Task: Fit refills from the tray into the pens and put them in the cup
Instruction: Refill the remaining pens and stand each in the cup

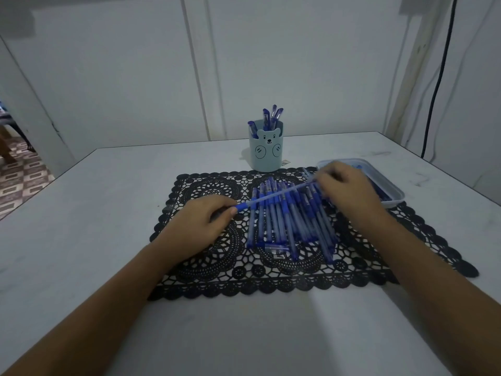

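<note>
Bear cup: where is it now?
Head view, centre: the bear cup stands at the far edge of the black lace mat, left of the tray.

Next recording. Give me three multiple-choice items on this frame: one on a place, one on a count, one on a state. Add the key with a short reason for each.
1. Where does the pale blue bear-faced plastic cup stand?
A) on the floor
B) on a shelf
C) at the far edge of the black lace mat

2. How many capped pens stand in the cup?
A) none
B) about four
C) more than twenty

3. What is the state of the slanting blue pen?
A) standing in the cup
B) held between both hands above the heap of blue pens
C) lying alone on the mat

Key:
1 C: its base meets the mat's far edge.
2 B: four blue caps stick out above the rim.
3 B: the left hand grips one end and the right hand pinches the other.
</note>
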`<state>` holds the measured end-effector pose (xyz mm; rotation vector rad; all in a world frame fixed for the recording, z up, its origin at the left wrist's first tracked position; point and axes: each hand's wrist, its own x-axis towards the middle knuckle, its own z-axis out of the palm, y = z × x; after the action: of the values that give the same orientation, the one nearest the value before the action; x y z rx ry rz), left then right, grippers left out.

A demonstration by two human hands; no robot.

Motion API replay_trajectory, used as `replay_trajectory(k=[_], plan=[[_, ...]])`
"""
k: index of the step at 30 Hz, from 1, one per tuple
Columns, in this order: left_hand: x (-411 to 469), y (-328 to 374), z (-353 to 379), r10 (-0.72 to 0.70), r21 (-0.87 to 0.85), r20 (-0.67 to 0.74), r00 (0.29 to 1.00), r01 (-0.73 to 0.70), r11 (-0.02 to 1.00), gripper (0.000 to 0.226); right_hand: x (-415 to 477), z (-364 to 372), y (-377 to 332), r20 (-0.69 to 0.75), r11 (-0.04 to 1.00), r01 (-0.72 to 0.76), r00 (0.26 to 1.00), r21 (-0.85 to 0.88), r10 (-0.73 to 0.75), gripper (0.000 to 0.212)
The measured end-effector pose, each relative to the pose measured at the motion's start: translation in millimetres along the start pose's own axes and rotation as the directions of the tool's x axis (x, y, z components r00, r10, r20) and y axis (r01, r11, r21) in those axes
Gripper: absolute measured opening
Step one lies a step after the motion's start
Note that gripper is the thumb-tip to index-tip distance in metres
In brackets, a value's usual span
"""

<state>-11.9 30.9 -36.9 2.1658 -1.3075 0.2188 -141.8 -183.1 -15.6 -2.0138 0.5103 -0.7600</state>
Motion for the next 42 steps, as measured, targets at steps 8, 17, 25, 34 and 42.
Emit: replay_trajectory(k=[8, 17, 25, 34, 42], plan=[[1, -5, 4, -0.057, 0.031, -0.044, 0.997, 0.059, 0.998, 0.022, 16, -6, 35, -0.278, 0.906, 0.032, 0.946, -0.423, -0.164, 0.012], [0, -3, 7, -0.066, 0.026, -0.033, 0.997, 0.067, 0.997, 0.023, 20, -6, 43, -0.157, 0.748, -0.028, 0.982, -0.663, -0.102, 0.03], [0, -3, 9, -0.051, 0.02, -0.005, 0.999, 0.051, 0.998, 0.022, 48, -34, 66, -0.212, 0.575, -0.287, 0.957, -0.766, 0.195, 0.02], [1, -7, 11, -0.056, 0.028, 0.011, 0.998, 0.056, 0.998, 0.022, 57, -33, 70, -0.125, 0.638, -0.287, 0.95, -0.714, 0.287, 0.022], [1, -7, 12, -0.063, 0.046, 0.028, 0.998, 0.062, 0.997, 0.023, 57, -30, 72, -0.132, 0.601, -0.301, 0.942, -0.74, 0.309, 0.022]])
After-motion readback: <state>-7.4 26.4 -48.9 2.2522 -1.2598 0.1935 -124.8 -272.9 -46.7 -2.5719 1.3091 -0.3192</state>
